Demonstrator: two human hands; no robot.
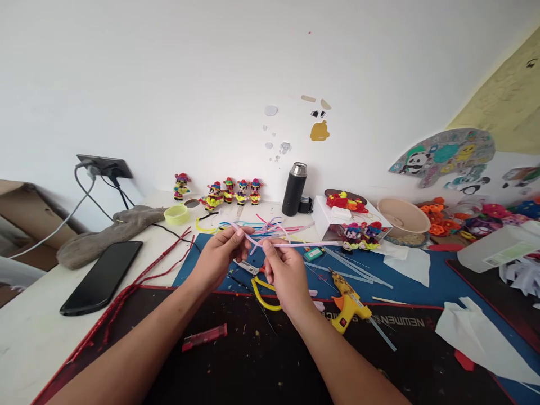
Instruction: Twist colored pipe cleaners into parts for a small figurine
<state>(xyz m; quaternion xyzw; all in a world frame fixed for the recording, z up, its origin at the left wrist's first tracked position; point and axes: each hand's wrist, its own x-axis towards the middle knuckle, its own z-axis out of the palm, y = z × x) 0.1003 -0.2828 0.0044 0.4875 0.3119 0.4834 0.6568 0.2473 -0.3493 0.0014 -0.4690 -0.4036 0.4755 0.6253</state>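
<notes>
A pale pink pipe cleaner is held in both hands above the blue mat. My left hand pinches it near one end between thumb and fingers. Close beside it on the right, my right hand grips the same strip, and its long end sticks out to the right. More coloured pipe cleaners lie behind my hands. Partly hidden below them are scissors with yellow handles. To the right of my right hand rests a yellow glue gun.
Small figures stand along the wall beside a black bottle. A phone, driftwood and red twisted strands lie at the left. A white box, a beige bowl and white paper are on the right.
</notes>
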